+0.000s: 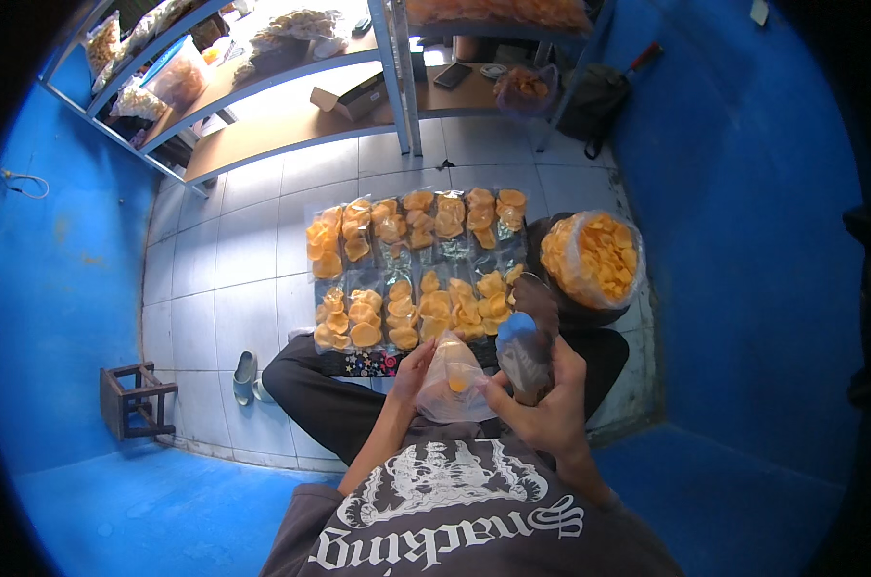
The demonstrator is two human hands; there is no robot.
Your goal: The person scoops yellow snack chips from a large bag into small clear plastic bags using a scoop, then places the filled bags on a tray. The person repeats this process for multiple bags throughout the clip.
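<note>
My left hand [411,373] grips the side of a clear plastic bag [446,404] in front of my chest. One round yellow-orange chip [457,381] shows through the film. My right hand [554,400] holds a dark, partly see-through object with a pale blue top [523,360]; its exact kind is unclear. The right thumb and fingertips also touch the bag's right edge. Just beyond my hands, two rows of flat clear packets with chips [435,306] lie on a low dark surface with a star-patterned front edge [370,363].
To the right, a large clear bag full of chips [602,260] rests on a dark round support. Metal shelving [284,148] stands ahead with bags and a box [359,97]. At left are a small wooden stool [136,400] and slippers [245,376]. Blue walls [753,288] enclose the tiled floor.
</note>
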